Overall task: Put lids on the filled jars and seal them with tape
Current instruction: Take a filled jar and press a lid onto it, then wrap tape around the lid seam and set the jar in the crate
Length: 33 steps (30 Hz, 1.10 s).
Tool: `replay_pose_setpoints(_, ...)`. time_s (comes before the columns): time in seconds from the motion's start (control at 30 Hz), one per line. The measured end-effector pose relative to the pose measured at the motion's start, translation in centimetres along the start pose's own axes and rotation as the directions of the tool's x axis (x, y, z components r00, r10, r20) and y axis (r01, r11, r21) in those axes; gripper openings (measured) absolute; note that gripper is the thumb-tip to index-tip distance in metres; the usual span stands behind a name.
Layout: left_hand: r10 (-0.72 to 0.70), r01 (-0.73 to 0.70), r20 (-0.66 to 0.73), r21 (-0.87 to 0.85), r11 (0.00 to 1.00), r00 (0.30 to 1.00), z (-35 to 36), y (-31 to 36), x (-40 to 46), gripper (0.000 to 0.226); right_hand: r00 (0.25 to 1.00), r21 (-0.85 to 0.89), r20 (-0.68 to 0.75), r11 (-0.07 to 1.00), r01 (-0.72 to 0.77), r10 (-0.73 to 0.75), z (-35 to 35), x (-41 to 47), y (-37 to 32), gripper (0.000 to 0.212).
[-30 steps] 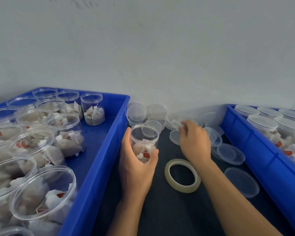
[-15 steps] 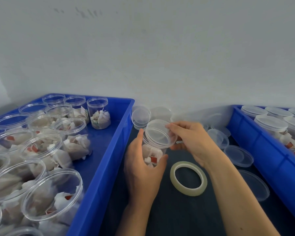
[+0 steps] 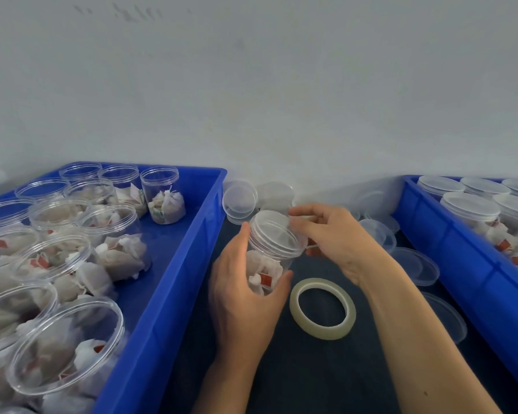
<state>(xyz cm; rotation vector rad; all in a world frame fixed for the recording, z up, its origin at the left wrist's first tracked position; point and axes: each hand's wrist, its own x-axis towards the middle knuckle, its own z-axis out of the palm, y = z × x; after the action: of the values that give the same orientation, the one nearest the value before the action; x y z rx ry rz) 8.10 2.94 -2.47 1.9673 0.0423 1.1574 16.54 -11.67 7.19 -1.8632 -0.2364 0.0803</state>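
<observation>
Two hands work one jar (image 3: 266,264): the left hand (image 3: 243,297) wraps its fingers round the body. Right hand (image 3: 338,240) fingertips pinch the lid (image 3: 274,231) on top; tape (image 3: 322,308) lies just beside the left thumb.

Lid (image 3: 274,231) now down on jar (image 3: 265,270), no longer tilted above.

A blue bin (image 3: 174,282) sits on the left of the dark table (image 3: 311,375), and a second blue bin (image 3: 449,258) sits on the right. The two are well apart, with a strip of table between them. Behind both rises a pale grey wall (image 3: 281,100), faintly smudged near its top.
</observation>
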Motion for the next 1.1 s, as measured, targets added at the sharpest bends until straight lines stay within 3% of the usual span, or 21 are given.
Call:
replay_pose_setpoints(0.2, 0.009, -0.011, 0.036, 0.042, 0.999, 0.999, 0.1, 0.2, -0.3, 0.102, 0.982, -0.225, 0.033, 0.957, 0.186, -0.183, 0.3, -0.3, -0.1, 0.024)
replay_pose_setpoints(0.33, 0.004, -0.004, 0.007, 0.048, 0.999, 1.000, -0.1, 0.5, -0.2, 0.100, 0.968, -0.255, 0.154, 0.939, 0.232, -0.198, 0.2, -0.7, -0.9, 0.015)
replay_pose_setpoints(0.5, 0.036, -0.035, -0.002, 0.126, 0.991, 0.999, 0.0, 0.2, -0.2, 0.097, 0.936, -0.326, 0.295, 0.900, 0.288, -0.192, -0.5, -1.5, -1.4, 0.037)
replay_pose_setpoints(0.7, 0.076, -0.082, 0.048, 0.121, 0.989, 0.996, -0.3, 0.6, 0.0, 0.093, 0.922, -0.284, 0.344, 0.916, 0.283, -0.179, -1.5, -1.8, -1.4, 0.028)
replay_pose_setpoints(1.1, 0.071, -0.089, 0.255, 0.059, 0.994, 0.964, -1.4, 1.8, 0.5, 0.093, 0.828, -0.109, 0.528, 0.952, 0.286, -0.189, -4.9, -2.3, -0.5, 0.044)
